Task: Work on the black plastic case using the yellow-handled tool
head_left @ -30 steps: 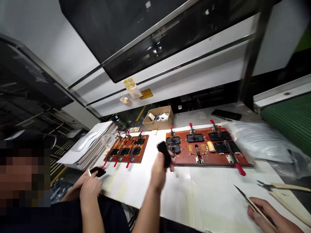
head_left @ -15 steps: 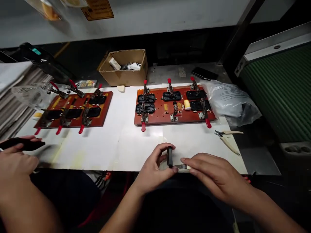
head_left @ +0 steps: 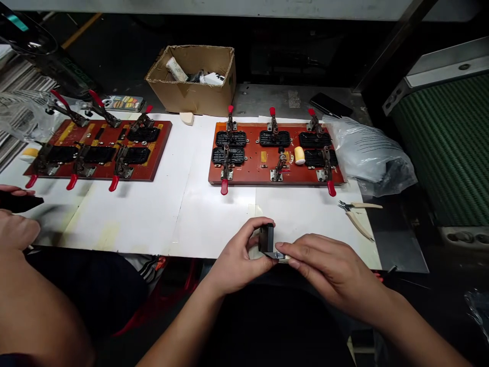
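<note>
My left hand [head_left: 239, 255] is closed around a small black part [head_left: 266, 238], held upright at the near edge of the white table [head_left: 171, 219]. My right hand [head_left: 324, 265] pinches a thin metal tool [head_left: 280, 255] whose tip touches the part's lower edge. Beyond the hands lies a red fixture board [head_left: 275, 153] with black parts clamped under red-handled toggle clamps and a small yellow roller [head_left: 299, 155].
A second red fixture board [head_left: 99, 150] lies at the left, where another person's hands [head_left: 15, 229] hold a black part. A cardboard box [head_left: 193, 79], a plastic bag [head_left: 367, 153], cutters [head_left: 357, 211], a phone [head_left: 330, 105] and a green conveyor [head_left: 446, 148] surround the work area.
The view has tilted down from the wall to the table. My left hand brought the black part from the fixture board to the near edge; my right hand came in with the tool.
</note>
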A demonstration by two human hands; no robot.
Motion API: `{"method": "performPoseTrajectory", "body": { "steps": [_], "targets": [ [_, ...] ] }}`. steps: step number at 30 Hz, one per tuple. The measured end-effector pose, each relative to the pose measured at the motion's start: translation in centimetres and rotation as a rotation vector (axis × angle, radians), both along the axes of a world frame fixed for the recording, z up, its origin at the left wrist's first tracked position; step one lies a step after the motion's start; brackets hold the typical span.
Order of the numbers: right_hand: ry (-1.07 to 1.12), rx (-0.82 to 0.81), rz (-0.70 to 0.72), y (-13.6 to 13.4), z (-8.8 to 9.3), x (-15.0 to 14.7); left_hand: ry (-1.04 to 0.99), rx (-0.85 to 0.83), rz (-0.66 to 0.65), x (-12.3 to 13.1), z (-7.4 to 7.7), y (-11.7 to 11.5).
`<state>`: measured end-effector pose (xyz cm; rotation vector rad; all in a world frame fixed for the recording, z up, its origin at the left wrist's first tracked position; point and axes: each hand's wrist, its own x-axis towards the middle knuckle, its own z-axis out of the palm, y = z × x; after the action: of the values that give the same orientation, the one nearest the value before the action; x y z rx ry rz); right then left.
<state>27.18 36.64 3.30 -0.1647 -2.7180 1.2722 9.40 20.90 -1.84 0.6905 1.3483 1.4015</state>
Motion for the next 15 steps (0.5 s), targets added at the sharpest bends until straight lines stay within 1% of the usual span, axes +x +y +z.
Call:
{"method": "performPoseTrajectory", "body": {
  "steps": [7, 15],
  "targets": [
    [-0.011, -0.005, -0.019, 0.19, -0.34, 0.37, -0.006, -0.015, -0.040, 0.31, 0.24, 0.44],
    [0.010, -0.007, -0.020, 0.41, -0.89, 0.86, -0.031, -0.047, -0.043, 0.68, -0.26, 0.25]
  ]
}}
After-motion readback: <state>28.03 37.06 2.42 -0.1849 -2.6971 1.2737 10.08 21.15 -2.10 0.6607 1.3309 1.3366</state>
